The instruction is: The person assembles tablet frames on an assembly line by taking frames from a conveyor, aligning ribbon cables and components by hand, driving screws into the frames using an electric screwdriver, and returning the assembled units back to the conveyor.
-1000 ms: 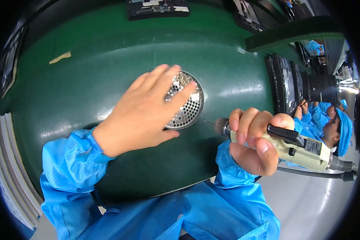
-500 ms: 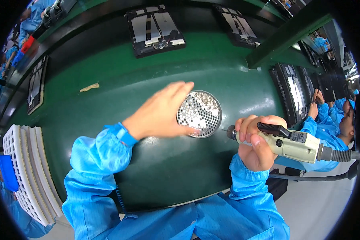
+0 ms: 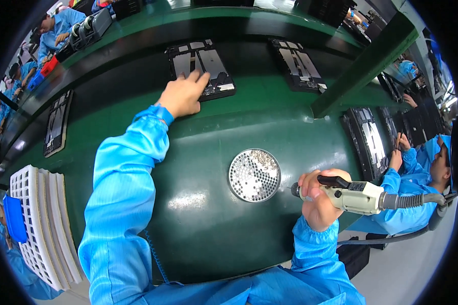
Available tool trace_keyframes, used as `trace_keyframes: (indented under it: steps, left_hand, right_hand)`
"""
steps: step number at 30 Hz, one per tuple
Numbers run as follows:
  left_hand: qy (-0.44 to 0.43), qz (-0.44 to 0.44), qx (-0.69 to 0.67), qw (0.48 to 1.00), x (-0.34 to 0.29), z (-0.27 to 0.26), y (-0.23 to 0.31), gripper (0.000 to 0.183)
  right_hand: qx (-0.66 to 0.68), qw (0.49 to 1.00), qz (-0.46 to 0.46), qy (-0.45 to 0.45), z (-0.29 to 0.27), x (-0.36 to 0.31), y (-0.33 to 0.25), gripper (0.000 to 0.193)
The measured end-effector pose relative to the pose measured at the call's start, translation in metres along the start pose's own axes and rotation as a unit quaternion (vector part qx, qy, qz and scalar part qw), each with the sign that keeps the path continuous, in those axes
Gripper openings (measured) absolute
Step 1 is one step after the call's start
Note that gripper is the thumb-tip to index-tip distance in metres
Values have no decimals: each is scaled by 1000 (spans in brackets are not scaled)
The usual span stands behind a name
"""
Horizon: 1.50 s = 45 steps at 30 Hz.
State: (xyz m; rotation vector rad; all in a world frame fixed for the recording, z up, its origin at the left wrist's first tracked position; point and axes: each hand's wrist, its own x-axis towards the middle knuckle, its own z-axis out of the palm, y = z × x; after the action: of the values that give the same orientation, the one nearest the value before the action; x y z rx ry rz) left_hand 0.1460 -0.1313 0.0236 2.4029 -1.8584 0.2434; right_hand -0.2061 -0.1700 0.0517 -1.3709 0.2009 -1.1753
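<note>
My left hand (image 3: pixel 184 95) reaches far across the green table, fingers spread over the lower left part of an opened tablet (image 3: pixel 202 68) with bare battery panels. Whether the fingertips touch it I cannot tell. In my right hand (image 3: pixel 322 198) is a cream electric screwdriver (image 3: pixel 361 197) with a black lever, held level with its tip toward the left. Just left of that tip lies a round metal screw tray (image 3: pixel 254 175), its plate full of holes with small screws heaped at the upper right.
A second opened tablet (image 3: pixel 298 65) lies at the back right beside a green post (image 3: pixel 364 71); another opened tablet (image 3: pixel 58 123) is at the left. White perforated trays (image 3: pixel 33 218) stand stacked at the left edge. A co-worker (image 3: pixel 417 173) handles devices on the right.
My left hand has moved from beside the screw tray away to the back tablet. My right hand still holds the screwdriver. The head view has tilted up, so the table things sit lower.
</note>
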Motion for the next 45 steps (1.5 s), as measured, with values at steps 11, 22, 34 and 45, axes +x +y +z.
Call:
trace_keyframes:
  steps: [11,22,34,45]
  left_hand:
    - [183,-46,145,971,-73,-6,7,44]
    - [20,-108,135,985,-284,-68,135,33]
    - [83,26,-160,983,-249,-59,141,45]
    - [132,68,-264,953,-254,-44,139,18]
  right_hand:
    - [13,1000,18,20,6,-7,-1,37]
    - [65,994,43,-75,32,-8,-22,38]
    - [62,977,79,-187,71,-16,-27,40]
    - [31,957,110,-267,94,-30,-27,38]
